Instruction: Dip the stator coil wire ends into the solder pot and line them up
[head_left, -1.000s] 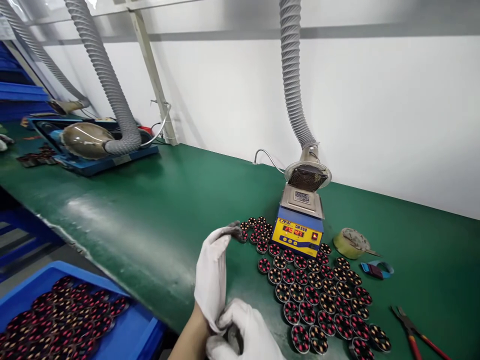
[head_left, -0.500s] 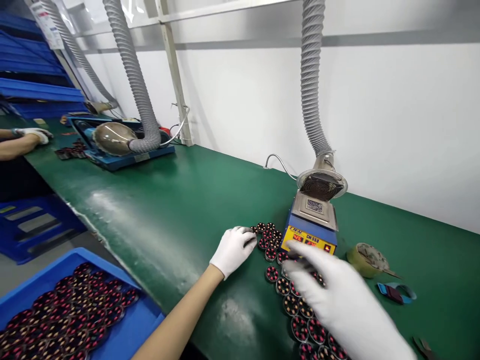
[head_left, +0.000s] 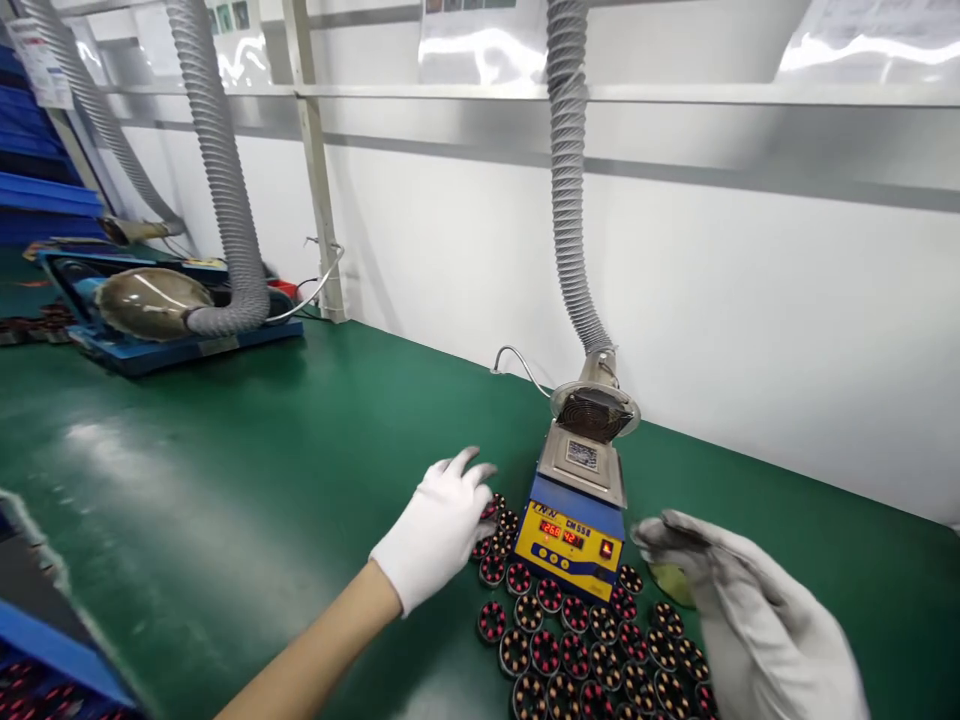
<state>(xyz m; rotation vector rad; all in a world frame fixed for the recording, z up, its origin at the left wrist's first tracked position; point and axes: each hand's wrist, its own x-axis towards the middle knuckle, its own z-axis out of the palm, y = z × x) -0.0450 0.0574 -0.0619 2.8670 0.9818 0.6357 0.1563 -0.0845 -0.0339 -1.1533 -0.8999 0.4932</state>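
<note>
Both my hands wear white gloves. My left hand (head_left: 439, 525) reaches over the green bench with fingers stretched out, resting at the far left edge of a cluster of several small round wound coils (head_left: 574, 650). My right hand (head_left: 739, 610) hovers to the right of a blue and yellow solder pot (head_left: 574, 520) with red digits, fingers extended and slightly curled, nothing seen in them. It partly hides a roll of tape (head_left: 671, 582) behind it.
A grey ribbed extraction hose (head_left: 566, 200) drops to a round hood over the pot. A second hose (head_left: 221, 200) ends at a hood on a blue station (head_left: 150, 310) at the left. A blue bin corner (head_left: 52, 665) shows at lower left. White wall behind.
The view has tilted up and shifted. My right hand moved from over the coils to the right of the pot. My left hand opened its fingers at the coils' left edge.
</note>
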